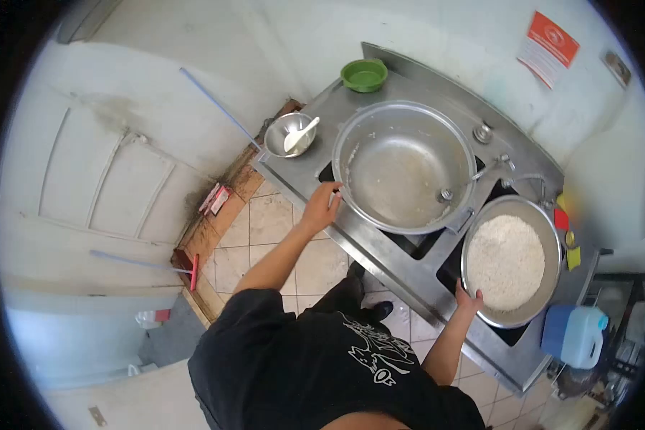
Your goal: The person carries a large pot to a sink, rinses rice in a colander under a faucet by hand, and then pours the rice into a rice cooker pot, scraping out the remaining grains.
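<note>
My left hand (324,204) is beside the near-left rim of a large round metal pot (401,168), its fingers bent and apart, with the fingertips at the rim. Nothing shows inside this hand. A whitish residue marks the pot's inner wall, and a metal spout (446,194) hangs over it. To the right, my right hand (469,297) is closed on the near-left edge of an oval metal basin (550,276). White, grainy food (506,262) fills much of the basin.
A small metal bowl (271,140) with a white scoop (302,135) stands at the counter's left end. Behind it is a green bowl (364,76). A blue jug (575,337) stands at the right end. Faucet fittings (507,163) rise along the back.
</note>
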`<state>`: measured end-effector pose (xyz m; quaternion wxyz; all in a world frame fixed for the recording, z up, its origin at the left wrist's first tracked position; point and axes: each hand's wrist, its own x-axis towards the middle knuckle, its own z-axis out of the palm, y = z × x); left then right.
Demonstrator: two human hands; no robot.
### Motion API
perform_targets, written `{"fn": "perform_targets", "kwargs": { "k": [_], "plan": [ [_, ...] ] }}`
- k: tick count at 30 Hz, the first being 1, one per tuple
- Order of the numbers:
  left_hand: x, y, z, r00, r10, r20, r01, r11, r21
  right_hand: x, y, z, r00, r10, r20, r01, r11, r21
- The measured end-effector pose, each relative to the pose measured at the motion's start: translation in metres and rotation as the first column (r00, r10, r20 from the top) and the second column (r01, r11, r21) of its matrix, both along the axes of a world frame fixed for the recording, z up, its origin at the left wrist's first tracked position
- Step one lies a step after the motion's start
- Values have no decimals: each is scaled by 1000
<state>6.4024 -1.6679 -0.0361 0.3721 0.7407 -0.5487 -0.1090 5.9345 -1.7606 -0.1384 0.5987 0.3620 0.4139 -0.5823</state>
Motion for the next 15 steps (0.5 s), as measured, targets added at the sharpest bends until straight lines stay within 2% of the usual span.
{"fn": "perform_targets", "kwargs": {
  "k": [1,2,3,4,6,8,10,12,13,14,15],
  "plan": [
    [19,-9,10,999,25,-27,-24,999,34,4,-1,4,999,-1,-41,4,997,81],
    [42,-24,12,999,34,-36,-33,999,25,-1,2,-9,998,-28,-62,30,999,23],
    [69,-44,11,998,-17,53,18,1000,-18,-11,4,-27,995,-55,-84,52,998,-40],
    [97,-67,9,988,-53,142,62,996,-60,-9,6,-17,990,-37,-137,29,998,-58],
    [156,-123,-12,994,-73,84,68,996,57,2,10,7,980,-21,-196,8,998,-66],
    [209,-188,-46,989,-106,100,80,968,239,10,18,15,968,-9,-252,2,1000,-27],
    [242,-255,-86,957,-260,130,161,848,506,7,12,10,961,23,-276,-30,999,-20],
    [261,-302,-136,866,-477,150,330,770,546,-2,11,0,970,-19,-243,11,999,-34],
    [267,-326,-156,874,-469,129,336,774,537,-4,9,-1,971,-68,-228,62,998,-33],
    [267,-347,-171,775,-631,9,508,632,585,-8,6,4,933,0,-361,42,993,107],
    [267,-360,-188,633,-766,-116,658,452,603,-10,6,7,923,-1,-386,48,993,112]
  ]
}}
